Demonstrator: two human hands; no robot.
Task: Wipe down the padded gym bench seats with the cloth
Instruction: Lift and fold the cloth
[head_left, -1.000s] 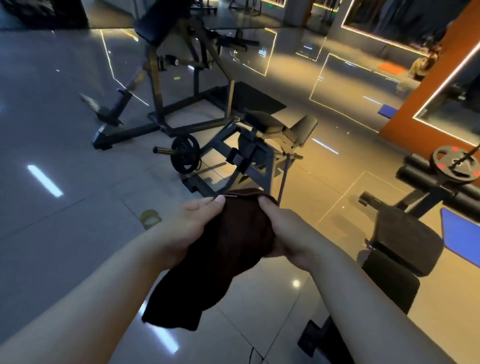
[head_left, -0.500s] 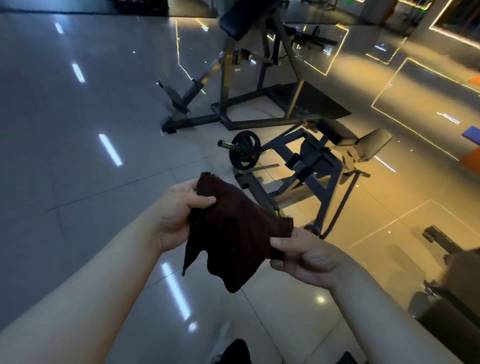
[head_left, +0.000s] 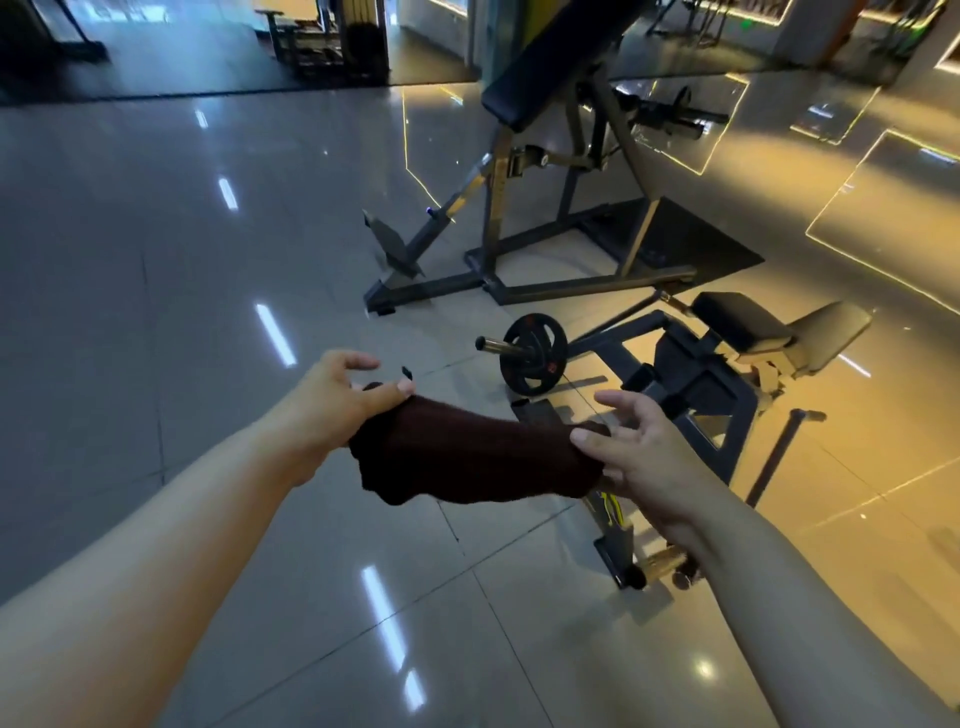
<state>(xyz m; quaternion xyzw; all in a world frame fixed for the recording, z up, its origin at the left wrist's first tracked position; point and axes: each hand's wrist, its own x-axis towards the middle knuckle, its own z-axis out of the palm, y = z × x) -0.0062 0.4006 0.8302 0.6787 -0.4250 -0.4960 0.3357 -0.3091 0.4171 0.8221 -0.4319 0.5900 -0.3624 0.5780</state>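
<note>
A dark brown cloth (head_left: 478, 457) stretches between my two hands above the tiled floor. My left hand (head_left: 332, 405) pinches its left end with the thumb, the other fingers spread above. My right hand (head_left: 639, 447) pinches the right end under the thumb, fingers fanned out. Behind my right hand stands a low machine with a black padded seat (head_left: 740, 325) and a grey pad (head_left: 826, 338). Farther back a tall machine carries a slanted black pad (head_left: 550, 67).
A black weight plate (head_left: 534, 356) sits on the low machine's bar, just beyond the cloth. The tall machine's steel frame (head_left: 519, 280) spreads over the floor behind it. Glossy grey tiles (head_left: 156, 260) run off to the left. More equipment (head_left: 332, 41) lines the far wall.
The view has swung left and closer to the machines. The cloth, bunched then hanging, is now pulled out sideways between my hands, and my fingers have spread open.
</note>
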